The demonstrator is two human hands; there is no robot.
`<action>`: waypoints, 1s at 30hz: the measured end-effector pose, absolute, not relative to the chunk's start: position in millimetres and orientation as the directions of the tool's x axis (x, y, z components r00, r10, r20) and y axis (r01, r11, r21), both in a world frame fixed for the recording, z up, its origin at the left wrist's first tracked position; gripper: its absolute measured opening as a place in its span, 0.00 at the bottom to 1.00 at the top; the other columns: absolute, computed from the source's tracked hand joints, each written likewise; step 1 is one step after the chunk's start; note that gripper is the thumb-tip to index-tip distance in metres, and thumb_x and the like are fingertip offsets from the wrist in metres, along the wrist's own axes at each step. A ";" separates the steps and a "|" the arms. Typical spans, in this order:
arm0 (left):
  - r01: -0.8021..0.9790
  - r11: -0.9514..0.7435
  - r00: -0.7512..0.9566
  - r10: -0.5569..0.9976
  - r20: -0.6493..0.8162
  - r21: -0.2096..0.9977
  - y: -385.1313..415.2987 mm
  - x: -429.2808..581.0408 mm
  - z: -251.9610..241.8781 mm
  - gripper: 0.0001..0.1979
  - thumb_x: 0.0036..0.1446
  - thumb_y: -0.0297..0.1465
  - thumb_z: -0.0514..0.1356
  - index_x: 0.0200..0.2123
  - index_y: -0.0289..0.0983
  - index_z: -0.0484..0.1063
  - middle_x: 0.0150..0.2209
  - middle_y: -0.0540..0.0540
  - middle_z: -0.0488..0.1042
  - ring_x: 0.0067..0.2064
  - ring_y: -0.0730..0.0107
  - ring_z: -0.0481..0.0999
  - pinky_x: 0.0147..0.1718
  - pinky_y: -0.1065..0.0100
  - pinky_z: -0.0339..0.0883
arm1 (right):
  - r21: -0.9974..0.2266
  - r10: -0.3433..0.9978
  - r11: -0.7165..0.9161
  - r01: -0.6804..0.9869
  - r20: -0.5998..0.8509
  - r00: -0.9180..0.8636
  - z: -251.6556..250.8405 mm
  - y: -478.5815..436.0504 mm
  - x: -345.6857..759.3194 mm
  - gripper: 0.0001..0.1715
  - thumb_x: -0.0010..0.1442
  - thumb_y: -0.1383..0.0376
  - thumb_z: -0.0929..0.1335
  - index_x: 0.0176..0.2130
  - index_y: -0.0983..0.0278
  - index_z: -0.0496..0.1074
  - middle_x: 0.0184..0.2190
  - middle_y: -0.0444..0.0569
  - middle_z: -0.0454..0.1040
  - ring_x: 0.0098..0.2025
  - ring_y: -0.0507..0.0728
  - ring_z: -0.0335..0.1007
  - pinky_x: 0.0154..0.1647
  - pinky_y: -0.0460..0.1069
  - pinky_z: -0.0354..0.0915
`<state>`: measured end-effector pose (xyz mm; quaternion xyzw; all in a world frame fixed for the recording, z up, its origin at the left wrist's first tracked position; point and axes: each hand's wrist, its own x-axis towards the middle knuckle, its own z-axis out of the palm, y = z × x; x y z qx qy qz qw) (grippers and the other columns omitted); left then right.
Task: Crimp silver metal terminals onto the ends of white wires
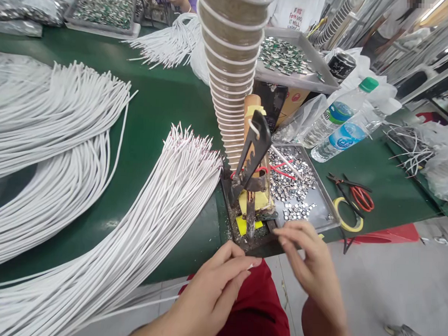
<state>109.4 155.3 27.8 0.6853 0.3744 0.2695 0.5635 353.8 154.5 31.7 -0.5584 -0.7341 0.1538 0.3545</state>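
The left hand point(214, 283) pinches narrowly, the right hand point(309, 254) curls loosely; I can't tell whether either holds anything; white cables point(171, 200) lie at the worker's eleven o'clock, the parts tray point(323, 208) at one, presumably for easy reach.

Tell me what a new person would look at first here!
Probably the fat, brownish, white-ringed hose, at the top middle. Then the thick bundle of thin white cables, reaching from lower left toward the middle. Next, perhaps, the grey metal tray of small silvery parts, just beyond the bare right hand.
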 end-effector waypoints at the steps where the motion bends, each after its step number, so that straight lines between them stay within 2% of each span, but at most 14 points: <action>1: 0.214 -0.100 0.570 0.821 -0.041 0.972 153.9 109.3 26.3 0.23 0.73 0.21 0.51 0.58 0.44 0.79 0.41 0.48 0.72 0.41 0.69 0.78 0.47 0.72 0.74 | -0.565 0.931 0.286 0.774 0.355 -0.084 27.4 160.5 364.0 0.11 0.72 0.67 0.67 0.48 0.56 0.80 0.41 0.49 0.79 0.43 0.58 0.78 0.44 0.52 0.74; 4: 0.244 -0.126 0.573 0.819 -0.038 0.962 149.0 109.0 22.4 0.29 0.72 0.20 0.49 0.67 0.48 0.74 0.42 0.47 0.72 0.41 0.69 0.78 0.48 0.71 0.75 | -0.430 0.949 0.149 0.890 0.316 -0.006 12.7 178.3 389.2 0.12 0.72 0.60 0.68 0.46 0.58 0.82 0.42 0.53 0.81 0.45 0.63 0.78 0.47 0.57 0.75; 8: 0.293 -0.058 0.565 0.816 -0.123 0.954 144.7 108.8 20.8 0.26 0.74 0.24 0.50 0.69 0.46 0.70 0.45 0.45 0.74 0.45 0.66 0.79 0.52 0.66 0.75 | -0.403 0.969 0.098 0.910 0.248 0.005 0.8 189.7 399.3 0.16 0.73 0.56 0.66 0.43 0.59 0.81 0.41 0.54 0.79 0.45 0.64 0.78 0.48 0.59 0.75; 10: 0.303 0.016 0.532 0.826 -0.184 0.953 144.8 108.7 21.0 0.21 0.74 0.27 0.52 0.66 0.43 0.70 0.44 0.46 0.75 0.42 0.66 0.78 0.50 0.66 0.75 | -0.413 0.972 0.103 0.905 0.236 -0.003 -0.3 189.9 398.3 0.16 0.73 0.56 0.65 0.42 0.60 0.80 0.42 0.55 0.79 0.46 0.64 0.78 0.50 0.59 0.75; 13: 0.294 0.121 0.465 0.848 -0.253 0.948 148.2 109.0 22.8 0.11 0.72 0.29 0.54 0.54 0.41 0.72 0.36 0.51 0.72 0.33 0.69 0.72 0.37 0.70 0.71 | -0.425 0.975 0.096 0.900 0.221 0.000 0.6 188.6 397.6 0.15 0.72 0.56 0.65 0.44 0.61 0.79 0.45 0.57 0.78 0.48 0.65 0.78 0.51 0.60 0.74; 15: 0.278 0.136 0.441 0.862 -0.252 0.951 152.1 109.5 25.2 0.06 0.71 0.29 0.55 0.45 0.41 0.72 0.32 0.54 0.68 0.31 0.69 0.67 0.32 0.71 0.66 | -0.447 0.979 0.100 0.889 0.206 -0.006 1.8 188.5 398.3 0.13 0.71 0.57 0.66 0.44 0.60 0.78 0.44 0.56 0.78 0.48 0.66 0.78 0.52 0.61 0.74; 17: 0.253 0.129 0.437 0.869 -0.232 0.959 156.0 110.2 27.8 0.07 0.70 0.30 0.55 0.39 0.41 0.73 0.31 0.54 0.67 0.30 0.69 0.64 0.31 0.70 0.62 | -0.472 0.980 0.120 0.873 0.196 -0.028 3.7 188.3 397.7 0.10 0.70 0.59 0.67 0.41 0.60 0.77 0.43 0.55 0.79 0.48 0.65 0.78 0.52 0.60 0.73; 20: 0.209 0.174 0.408 0.879 -0.247 0.962 159.6 110.5 30.2 0.07 0.69 0.32 0.57 0.37 0.40 0.73 0.30 0.54 0.66 0.30 0.69 0.62 0.31 0.69 0.60 | -0.529 0.972 0.148 0.836 0.232 -0.025 8.5 183.1 389.4 0.07 0.71 0.62 0.67 0.41 0.58 0.75 0.43 0.52 0.80 0.46 0.62 0.79 0.49 0.56 0.74; 23: 0.161 0.250 0.385 0.875 -0.294 0.955 160.5 110.0 30.9 0.07 0.68 0.32 0.59 0.36 0.40 0.73 0.27 0.56 0.62 0.28 0.70 0.60 0.29 0.69 0.57 | -0.679 0.956 0.187 0.710 0.291 0.026 14.8 169.5 370.9 0.06 0.72 0.67 0.67 0.44 0.57 0.74 0.40 0.47 0.81 0.42 0.57 0.79 0.43 0.50 0.73; 26: 0.087 0.231 0.366 0.897 -0.247 0.969 161.6 110.6 33.4 0.07 0.66 0.30 0.60 0.34 0.39 0.74 0.31 0.53 0.68 0.30 0.71 0.63 0.31 0.69 0.60 | -0.772 0.950 0.286 0.567 0.306 -0.062 20.2 153.8 348.8 0.09 0.72 0.71 0.67 0.46 0.55 0.74 0.39 0.44 0.80 0.41 0.54 0.77 0.44 0.48 0.73; 28: 0.024 0.212 0.346 0.915 -0.207 0.977 163.2 112.3 36.4 0.06 0.65 0.28 0.61 0.33 0.39 0.75 0.38 0.50 0.72 0.31 0.72 0.65 0.33 0.69 0.62 | -0.779 0.941 0.334 0.530 0.307 -0.141 23.0 146.9 336.4 0.11 0.71 0.72 0.68 0.48 0.55 0.74 0.40 0.44 0.80 0.40 0.53 0.76 0.46 0.48 0.73; 30: -0.025 0.238 0.331 0.918 -0.217 0.971 164.9 114.8 39.5 0.06 0.64 0.27 0.61 0.33 0.38 0.74 0.40 0.50 0.74 0.30 0.74 0.64 0.33 0.69 0.62 | -0.771 0.929 0.369 0.519 0.319 -0.187 25.5 144.0 327.2 0.12 0.70 0.73 0.69 0.49 0.56 0.75 0.40 0.44 0.80 0.39 0.53 0.75 0.45 0.48 0.72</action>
